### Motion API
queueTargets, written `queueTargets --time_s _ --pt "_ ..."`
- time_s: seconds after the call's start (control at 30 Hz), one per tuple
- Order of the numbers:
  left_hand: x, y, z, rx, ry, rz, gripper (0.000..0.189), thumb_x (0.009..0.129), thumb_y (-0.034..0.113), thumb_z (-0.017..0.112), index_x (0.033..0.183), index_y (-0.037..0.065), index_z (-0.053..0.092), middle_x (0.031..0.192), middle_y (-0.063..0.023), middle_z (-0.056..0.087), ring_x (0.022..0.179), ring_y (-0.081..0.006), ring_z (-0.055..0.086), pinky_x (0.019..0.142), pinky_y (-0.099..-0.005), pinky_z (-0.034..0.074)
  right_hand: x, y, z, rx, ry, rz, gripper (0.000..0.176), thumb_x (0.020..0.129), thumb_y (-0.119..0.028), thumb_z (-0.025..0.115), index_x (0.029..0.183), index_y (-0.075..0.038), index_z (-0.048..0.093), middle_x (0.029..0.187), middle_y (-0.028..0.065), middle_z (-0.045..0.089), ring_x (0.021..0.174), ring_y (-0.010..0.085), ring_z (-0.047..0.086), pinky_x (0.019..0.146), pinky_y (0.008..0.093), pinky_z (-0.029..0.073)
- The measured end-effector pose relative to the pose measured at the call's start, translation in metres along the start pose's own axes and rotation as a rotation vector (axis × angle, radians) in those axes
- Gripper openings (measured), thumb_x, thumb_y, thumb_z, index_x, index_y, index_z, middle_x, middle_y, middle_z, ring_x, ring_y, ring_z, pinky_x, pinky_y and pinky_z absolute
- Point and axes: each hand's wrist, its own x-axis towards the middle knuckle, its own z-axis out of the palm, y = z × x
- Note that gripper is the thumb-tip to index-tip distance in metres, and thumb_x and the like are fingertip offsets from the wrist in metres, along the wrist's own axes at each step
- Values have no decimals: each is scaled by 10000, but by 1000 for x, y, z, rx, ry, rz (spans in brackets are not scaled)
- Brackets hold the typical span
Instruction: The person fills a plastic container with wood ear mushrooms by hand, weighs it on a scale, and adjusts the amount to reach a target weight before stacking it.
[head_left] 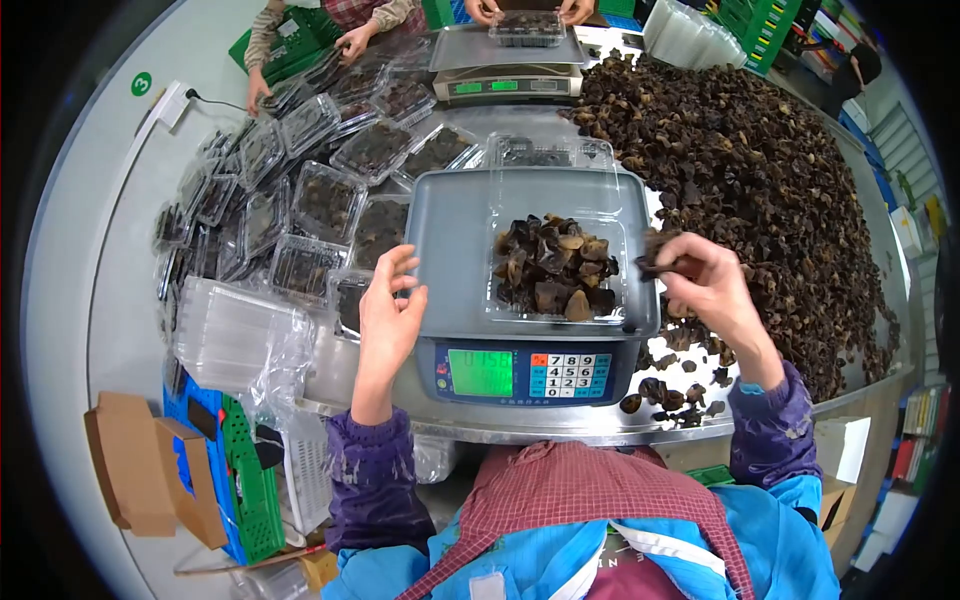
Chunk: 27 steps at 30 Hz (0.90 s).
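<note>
A digital scale (522, 372) stands in front of me with its green display lit. On its grey pan (450, 240) lies a clear plastic clamshell box (552, 205), lid folded back away from me. Dark brown pieces that look like wood ear mushrooms (553, 265) are heaped in its near half. My left hand (390, 315) is beside the pan's left edge, fingers apart and holding nothing. At the pan's right edge, my right hand (712, 295) pinches a dark mushroom piece (652, 264) between thumb and fingers.
A large mushroom pile (760, 200) covers the table's right side. Filled boxes (328, 200) crowd the left, near nested empty boxes (240, 335). Across the table are a second scale (510, 82), a co-worker's hands (575, 10) holding a box, and another person's hands (355, 42).
</note>
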Motion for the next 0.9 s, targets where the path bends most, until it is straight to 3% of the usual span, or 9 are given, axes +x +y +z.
queueTargets --time_s 0.17,0.2,0.37,0.47,0.57,0.73,0.8,0.83,0.9 --pt "5 1 10 -20 -64 11 446 786 -4 560 1222 63 492 1143 -122 598 904 -149 589 712 -268 500 30 19 35 -567 -185 -296 282 759 -58 671 1034 -71 611 941 117 591 827 231 616 749 342 491" --pt "6 3 12 -24 -71 11 438 787 -2 559 1217 61 499 1142 -119 599 906 -147 587 715 -264 498 32 22 36 -582 -165 -373 282 763 -55 665 1040 -81 618 966 120 600 798 249 623 717 336 498" --pt "14 1 9 -30 -81 -8 437 787 -18 560 1212 71 511 1145 -96 600 916 -138 579 719 -254 490 13 5 12 -438 -57 -118 246 771 -33 630 1017 -50 639 962 93 660 772 159 649 702 284 527" --pt "21 -1 9 -23 -86 -8 428 791 -13 559 1208 71 512 1139 -92 602 916 -137 579 720 -255 489 7 21 -2 -264 -33 18 243 778 69 584 1002 -6 637 1039 58 620 703 77 598 553 212 515" --pt "25 7 14 -20 -91 22 418 794 -9 559 1202 73 516 1134 -89 603 913 -137 579 721 -259 489 4 26 0 -179 -62 189 258 790 62 583 1042 12 610 1029 68 619 720 77 597 561 213 518" --pt "24 16 20 -6 -108 44 400 797 -6 557 1188 75 526 1126 -87 606 909 -137 580 722 -261 489 7 40 0 -204 0 88 306 783 40 607 1086 8 583 1002 68 617 707 79 588 576 218 509" --pt "23 16 19 8 -111 45 394 798 -6 556 1183 75 530 1122 -86 607 908 -136 580 721 -259 489 10 48 -3 -515 94 -33 370 739 -70 653 1100 -27 582 1009 110 635 804 189 644 714 303 516" --pt "23 15 19 -11 -112 32 389 798 -7 555 1178 73 533 1120 -86 608 908 -134 579 719 -258 490 10 48 -2 -628 41 3 438 714 -128 676 1132 -52 567 1049 120 608 851 241 630 781 332 493" --pt "23 13 19 -28 -114 19 384 798 -9 553 1173 72 537 1118 -85 609 908 -132 579 716 -257 490 8 52 11 -850 47 -151 423 708 -160 679 1109 -84 569 1032 99 604 855 280 615 741 364 497"
